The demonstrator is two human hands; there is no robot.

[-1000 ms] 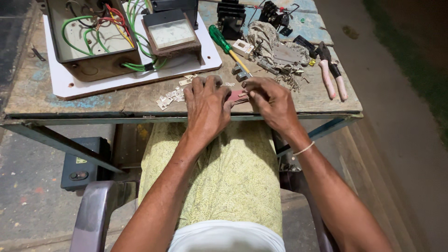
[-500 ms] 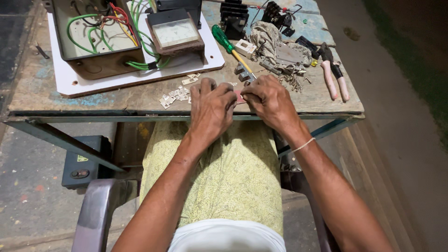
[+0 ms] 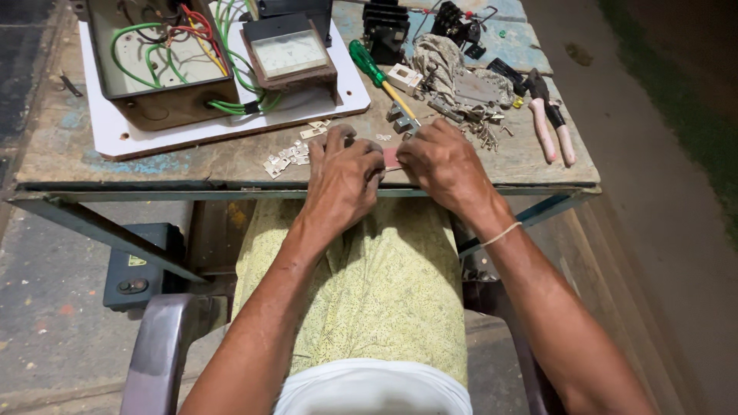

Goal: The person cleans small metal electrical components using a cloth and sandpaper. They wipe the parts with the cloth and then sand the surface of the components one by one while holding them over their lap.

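My left hand (image 3: 344, 175) and my right hand (image 3: 443, 160) rest side by side on the front edge of a worn wooden table (image 3: 192, 165). Their fingers are curled down and meet over a small flat pink part (image 3: 390, 158), which both hands pinch. Most of that part is hidden under the fingers. Several small pale metal pieces (image 3: 288, 156) lie just left of my left hand. A screwdriver with a green handle (image 3: 367, 63) and a yellow shaft points toward my right hand.
A white board (image 3: 231, 127) carries an open metal box with green, red and yellow wires (image 3: 154, 61) and a panel meter (image 3: 290, 54). A rag (image 3: 440, 58), black components (image 3: 384, 23) and pink-handled pliers (image 3: 550, 123) lie at the right. A chair arm (image 3: 161, 346) is at lower left.
Both hands stay together at the table's front edge. The fingers have shifted only slightly on the pink part.
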